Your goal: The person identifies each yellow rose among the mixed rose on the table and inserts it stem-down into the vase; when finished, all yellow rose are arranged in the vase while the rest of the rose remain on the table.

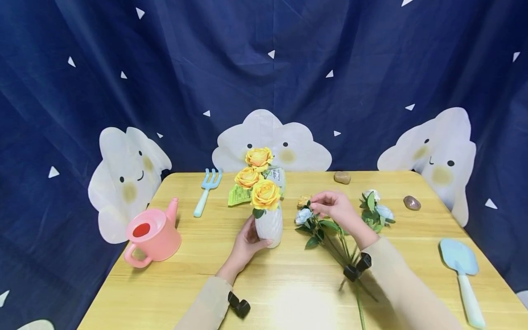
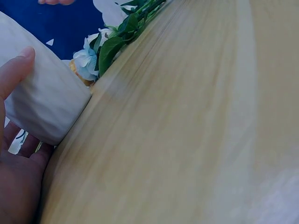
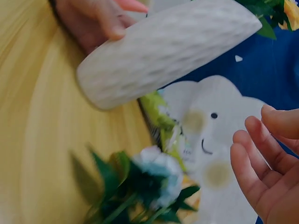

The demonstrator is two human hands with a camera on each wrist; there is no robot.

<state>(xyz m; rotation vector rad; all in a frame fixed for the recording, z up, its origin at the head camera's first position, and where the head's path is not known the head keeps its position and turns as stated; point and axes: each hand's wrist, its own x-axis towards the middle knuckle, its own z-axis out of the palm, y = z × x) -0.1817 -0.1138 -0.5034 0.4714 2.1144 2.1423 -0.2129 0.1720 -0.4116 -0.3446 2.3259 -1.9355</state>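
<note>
A white textured vase (image 1: 270, 227) (image 2: 42, 102) (image 3: 163, 46) with three yellow roses (image 1: 264, 193) stands at the middle of the wooden table (image 1: 288, 293). My left hand (image 1: 249, 238) (image 2: 14, 182) grips its lower body from the left. To the right lies a bunch of stems with a pale blue flower (image 1: 303, 215) (image 2: 86, 56) (image 3: 156, 168) and a small tan flower (image 1: 304, 200). Over them hovers my right hand (image 1: 332, 206) (image 3: 266, 172), its fingertips close to the tan flower. The right wrist view shows its fingers loosely curled with nothing between them.
A pink watering can (image 1: 150, 233) stands at the left, with a blue garden fork (image 1: 206, 190) behind it. A blue trowel (image 1: 462, 266) lies at the right edge. Two stones (image 1: 342, 177) (image 1: 411, 202), a green packet (image 1: 239, 195) and more pale flowers (image 1: 375, 211) lie further back.
</note>
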